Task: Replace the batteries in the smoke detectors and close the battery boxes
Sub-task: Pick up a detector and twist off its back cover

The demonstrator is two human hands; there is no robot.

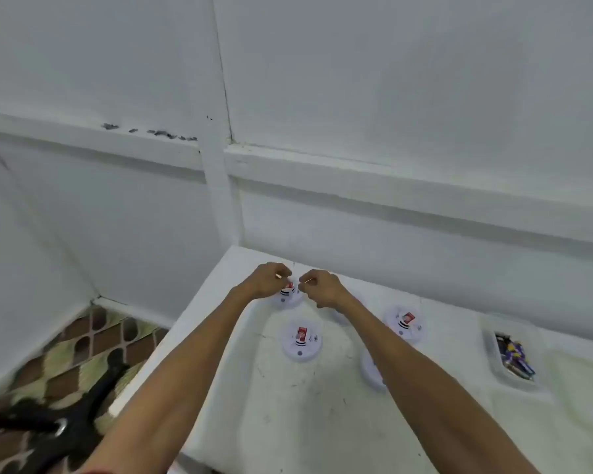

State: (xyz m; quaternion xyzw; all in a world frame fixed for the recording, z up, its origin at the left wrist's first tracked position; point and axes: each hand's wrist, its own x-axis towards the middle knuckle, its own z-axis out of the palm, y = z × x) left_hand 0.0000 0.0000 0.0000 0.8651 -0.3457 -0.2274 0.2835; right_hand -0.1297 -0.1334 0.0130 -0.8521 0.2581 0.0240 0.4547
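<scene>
Far smoke detector (287,295), white, round, lies on the white table (308,415) near its far edge, battery box open with a red battery (290,286) partly visible in it; the rest is covered by the hands. Left hand (269,280) sits over the detector at its 10 o'clock side, fingers curled inward, thumb and forefinger pinched near the battery; what exactly they pinch cannot be told. Right hand (320,289) is just beside the detector at its 3 o'clock, fingers curled, fingertips pinched together close to the left hand; hands near but apart. Both bare forearms reach in from 6 o'clock. Second detector (302,340) at 6 o'clock of the first, open, red battery showing. Third detector (404,323) at 4 o'clock, also open with red battery showing. Fourth detector (372,371) mostly hidden under the right forearm; state cannot be told. A further white round edge shows behind the right wrist, unclear. Clear plastic tray (493,340) at 3 to 4 o'clock, near the table's right part, holding blue-and-yellow batteries (514,357). White panelled wall (391,97) at 12 o'clock. Patterned brown-green floor (83,343) at 8 o'clock, with a black chair base (59,424) on it.
</scene>
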